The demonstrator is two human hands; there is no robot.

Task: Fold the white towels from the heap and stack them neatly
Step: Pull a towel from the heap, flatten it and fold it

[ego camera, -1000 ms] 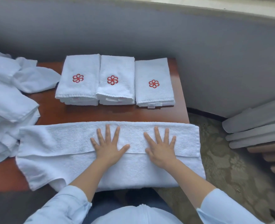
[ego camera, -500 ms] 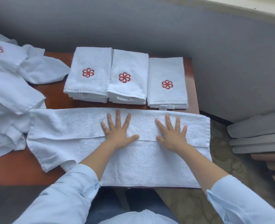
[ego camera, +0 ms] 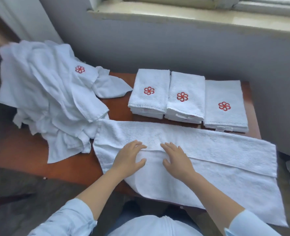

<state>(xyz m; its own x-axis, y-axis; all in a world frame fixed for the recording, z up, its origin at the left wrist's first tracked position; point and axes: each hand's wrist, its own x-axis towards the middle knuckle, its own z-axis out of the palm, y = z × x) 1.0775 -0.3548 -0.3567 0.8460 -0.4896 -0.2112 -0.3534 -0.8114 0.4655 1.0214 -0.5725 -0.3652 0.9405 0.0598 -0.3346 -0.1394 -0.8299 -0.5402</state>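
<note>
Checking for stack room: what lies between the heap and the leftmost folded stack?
Head view: bare wooden table, plus a loose towel corner from the heap reaching toward the leftmost folded stack.

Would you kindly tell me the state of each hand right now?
Left hand: open, holding nothing, fingers resting on the spread towel.
Right hand: open, holding nothing, resting on the same towel.

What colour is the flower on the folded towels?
Red: a stitched pinwheel flower on each folded white towel, best in head view.
</note>
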